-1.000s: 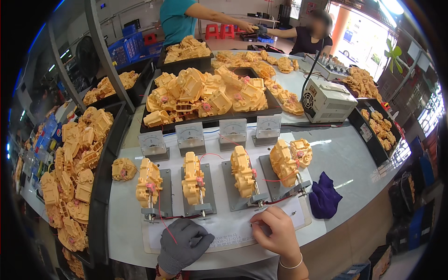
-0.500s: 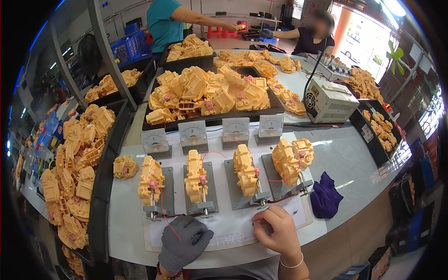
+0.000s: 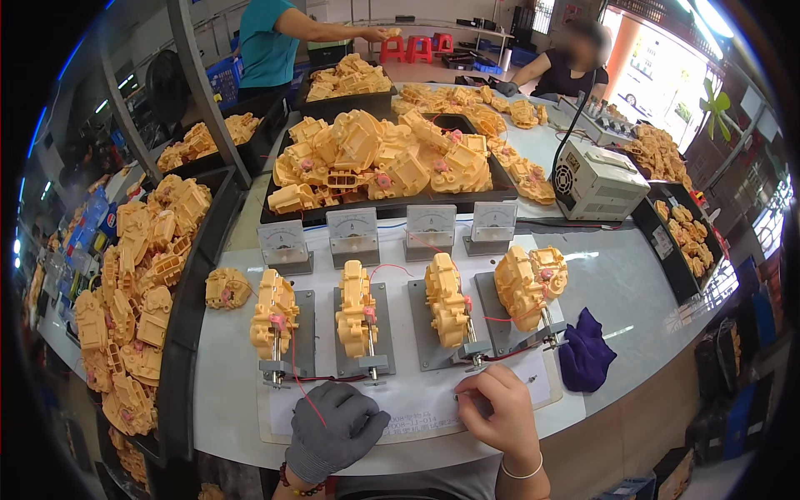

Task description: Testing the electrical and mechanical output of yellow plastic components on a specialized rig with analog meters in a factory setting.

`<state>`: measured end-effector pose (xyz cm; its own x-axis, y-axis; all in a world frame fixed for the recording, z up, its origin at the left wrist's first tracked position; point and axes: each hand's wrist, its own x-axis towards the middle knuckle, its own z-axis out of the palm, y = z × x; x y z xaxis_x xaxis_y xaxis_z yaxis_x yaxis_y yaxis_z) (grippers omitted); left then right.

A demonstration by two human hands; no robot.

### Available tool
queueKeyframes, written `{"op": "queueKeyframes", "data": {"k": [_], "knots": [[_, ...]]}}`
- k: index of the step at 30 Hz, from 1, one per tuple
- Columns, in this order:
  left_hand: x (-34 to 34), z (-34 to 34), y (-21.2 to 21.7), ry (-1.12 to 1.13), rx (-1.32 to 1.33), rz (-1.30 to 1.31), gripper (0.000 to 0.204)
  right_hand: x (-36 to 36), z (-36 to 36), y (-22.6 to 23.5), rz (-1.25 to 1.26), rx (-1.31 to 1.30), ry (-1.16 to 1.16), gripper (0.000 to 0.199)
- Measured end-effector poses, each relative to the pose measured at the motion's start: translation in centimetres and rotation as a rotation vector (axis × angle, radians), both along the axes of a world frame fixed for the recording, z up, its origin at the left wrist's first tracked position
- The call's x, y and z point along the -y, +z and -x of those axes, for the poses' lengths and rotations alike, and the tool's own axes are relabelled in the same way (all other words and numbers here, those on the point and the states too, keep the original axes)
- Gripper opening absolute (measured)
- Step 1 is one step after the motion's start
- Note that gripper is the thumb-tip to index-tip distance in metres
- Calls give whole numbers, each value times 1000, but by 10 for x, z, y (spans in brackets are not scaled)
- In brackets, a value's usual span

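Note:
My left hand [image 3: 335, 425], in a grey glove, rests on the white paper sheet [image 3: 283, 408] with its fingers curled; what they hold, if anything, is hidden. A thin red wire [image 3: 302, 379] hangs over it from the leftmost yellow plastic gear housing [image 3: 273, 308]. My bare right hand [image 3: 498, 408] is closed in a pinch at the sheet's right part, around something too small to name. Ahead, three more yellow housings [image 3: 356, 308] [image 3: 447, 300] [image 3: 518, 287] stand on grey metal fixtures [image 3: 386, 333], each with a metal clamp rod at its near end.
Several analog meters [image 3: 352, 232] line up behind the fixtures. Black trays [image 3: 275, 218] heaped with yellow housings stand behind and at left. A loose housing [image 3: 227, 288] lies left, a purple cloth [image 3: 586, 350] right. A power supply box [image 3: 602, 183] sits back right; two people are beyond.
The view has shifted slightly; my hands hold nearly the same poses. At the back, one person's hand with a yellow piece has drawn left, and the other's gloved hand has lowered to the table.

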<state>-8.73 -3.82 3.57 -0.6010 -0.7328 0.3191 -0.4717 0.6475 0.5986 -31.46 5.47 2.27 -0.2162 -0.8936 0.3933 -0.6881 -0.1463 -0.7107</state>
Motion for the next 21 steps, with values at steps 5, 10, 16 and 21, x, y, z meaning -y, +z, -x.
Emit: {"op": "queueKeyframes", "data": {"k": [5,10,16,21], "knots": [[4,3,-1,-64,-1,95,16,1,0,-1,6,-11,0,9],[4,2,1,-80,87,61,16,1,0,-1,6,-13,0,9],[2,4,-1,-27,46,16,20,0,0,-1,1,-16,-6,10],[2,3,-3,-31,43,27,21,1,0,-1,1,-15,-9,10]]}}
